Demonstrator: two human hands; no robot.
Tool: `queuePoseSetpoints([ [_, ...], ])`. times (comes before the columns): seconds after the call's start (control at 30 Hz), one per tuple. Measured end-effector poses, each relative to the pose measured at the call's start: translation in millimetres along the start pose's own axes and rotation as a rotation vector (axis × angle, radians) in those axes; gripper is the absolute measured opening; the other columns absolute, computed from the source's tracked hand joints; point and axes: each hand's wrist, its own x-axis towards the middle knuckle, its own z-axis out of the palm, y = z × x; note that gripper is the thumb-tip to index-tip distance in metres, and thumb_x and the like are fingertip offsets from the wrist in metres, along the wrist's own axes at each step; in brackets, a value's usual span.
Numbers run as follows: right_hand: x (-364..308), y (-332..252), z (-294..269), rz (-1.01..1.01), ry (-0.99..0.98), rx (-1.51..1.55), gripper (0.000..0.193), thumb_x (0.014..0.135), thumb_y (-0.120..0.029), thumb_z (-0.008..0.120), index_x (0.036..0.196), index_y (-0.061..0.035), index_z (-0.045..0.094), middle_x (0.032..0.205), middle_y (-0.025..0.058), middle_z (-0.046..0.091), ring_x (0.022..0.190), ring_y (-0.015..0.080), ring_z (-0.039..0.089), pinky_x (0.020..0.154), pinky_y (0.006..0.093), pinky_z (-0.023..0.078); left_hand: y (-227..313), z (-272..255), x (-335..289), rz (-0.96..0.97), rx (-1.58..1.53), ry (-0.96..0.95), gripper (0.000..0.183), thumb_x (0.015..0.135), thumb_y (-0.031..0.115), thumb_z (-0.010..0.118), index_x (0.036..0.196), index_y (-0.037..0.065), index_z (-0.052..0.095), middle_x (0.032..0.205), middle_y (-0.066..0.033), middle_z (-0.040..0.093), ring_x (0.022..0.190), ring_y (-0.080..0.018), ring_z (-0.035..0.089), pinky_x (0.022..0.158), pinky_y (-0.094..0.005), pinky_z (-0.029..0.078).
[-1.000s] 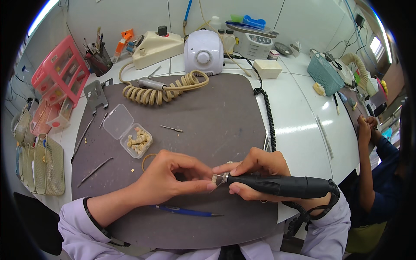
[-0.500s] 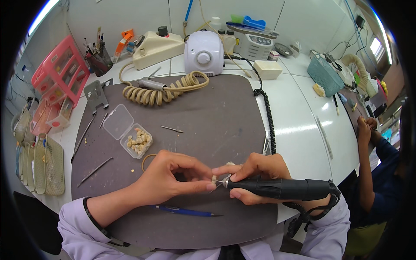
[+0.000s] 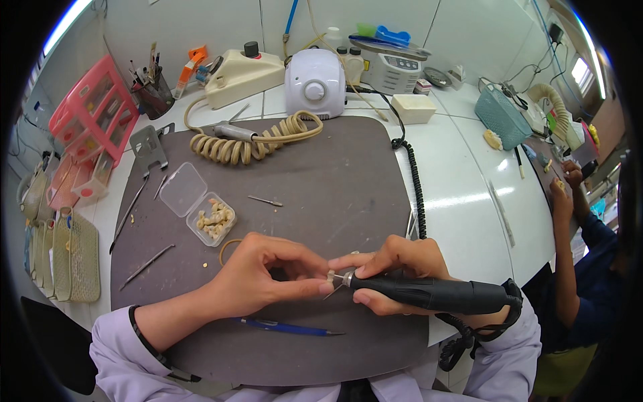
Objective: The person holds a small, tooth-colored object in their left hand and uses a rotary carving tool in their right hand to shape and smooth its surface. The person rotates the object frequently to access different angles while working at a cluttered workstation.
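My left hand (image 3: 251, 271) is closed in a pinch around a small cream tooth-like piece (image 3: 331, 275), mostly hidden by the fingertips. In my right hand (image 3: 415, 258) lies a black rotary handpiece (image 3: 435, 293), its tip facing left. The thin bur (image 3: 339, 277) at its end reaches the tooth-like piece; whether it touches is too small to tell. My right fingertips meet those of the left. On the mat just in front of me lies a blue pen (image 3: 288, 327). Left of my hands stands a clear lidded box (image 3: 231, 228) with several cream tooth-like pieces inside.
Metal hand tools (image 3: 147, 266) and a loose bur (image 3: 265, 200) lie on the grey mat (image 3: 335, 181). Behind are a coiled tan hose (image 3: 244, 146) and a white control unit (image 3: 315, 87). A black coiled cord (image 3: 416, 181) runs along the right. Another person's hands (image 3: 566, 187) work far right.
The handpiece has tilted slightly, its rear end dipping, and the bur shows more plainly beside the small piece. My left hand stays almost still. The other person's hands have moved apart.
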Motion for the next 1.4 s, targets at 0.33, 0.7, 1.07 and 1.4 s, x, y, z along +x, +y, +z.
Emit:
queuePoseSetpoints([
  [0.33,0.2,-2.9,-0.8,0.077,-0.005,0.036,0.026,0.076,-0.011,0.073,0.092,-0.0031,0.054,0.104,0.0166,0.068,0.08,0.0225,0.071,0.064,0.0254,0.054,-3.0,0.3,-1.1,0.023,-0.009,0.001,0.021,0.079,0.016,0.075,0.094,0.001,0.07,0.078,-0.0036,0.069,0.066,-0.0057,0.058,0.06,-0.0202,0.045],
  [0.7,0.8,-2.1,0.0,0.043,0.004,0.035,0.026,0.076,-0.011,0.073,0.092,-0.0037,0.054,0.103,0.0181,0.068,0.078,0.0209,0.071,0.061,0.0246,0.053,-2.3,0.3,-1.2,0.014,-0.02,-0.003,0.02,0.079,0.015,0.075,0.093,0.002,0.07,0.079,-0.0038,0.069,0.066,-0.0058,0.059,0.061,-0.0206,0.046],
  [1.07,0.4,-1.2,0.8,0.054,0.02,0.008,0.026,0.077,-0.012,0.073,0.092,-0.0037,0.054,0.104,0.0161,0.068,0.074,0.0212,0.071,0.059,0.0242,0.054,2.2,-0.3,-0.4,-0.032,-0.001,-0.005,0.018,0.077,0.01,0.076,0.088,-0.003,0.069,0.082,-0.0065,0.068,0.072,-0.0095,0.062,0.064,-0.0215,0.048],
  [1.4,0.0,-2.1,-1.1,0.066,0.01,0.063,0.025,0.078,-0.013,0.071,0.092,-0.0042,0.053,0.104,0.0157,0.068,0.074,0.0198,0.071,0.058,0.024,0.053,2.4,-0.4,-0.8,-0.042,-0.009,-0.002,0.017,0.078,0.009,0.075,0.089,-0.002,0.069,0.084,-0.0066,0.068,0.075,-0.0095,0.062,0.065,-0.0217,0.048],
])
